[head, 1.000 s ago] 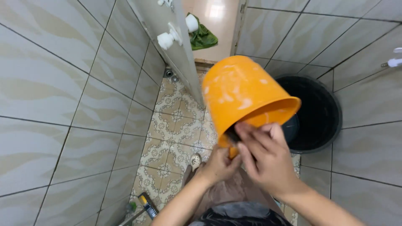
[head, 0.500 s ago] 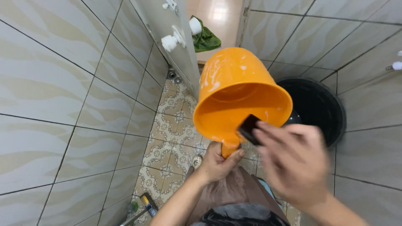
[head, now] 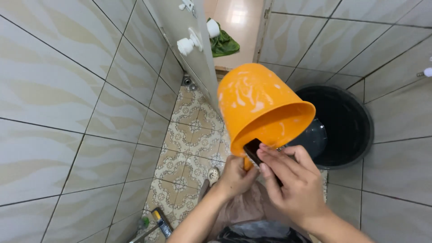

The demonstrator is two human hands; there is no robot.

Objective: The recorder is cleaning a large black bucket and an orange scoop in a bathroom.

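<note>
An orange plastic bucket streaked with white soap foam is tipped on its side, mouth toward me. My left hand grips it by the lower rim. My right hand holds a small dark scrub pad pressed against the bucket's rim just beside the left hand. The inside of the bucket is mostly hidden at this angle.
A large black tub stands on the floor at the right, a dark bowl inside it. Tiled walls close in on both sides. A door with white knobs is open ahead, a green cloth beyond. A floor drain and a brush handle lie below.
The bucket tilted up to show its inside, then tipped back down. My right hand swung out to the right and returned to the rim with the pad.
</note>
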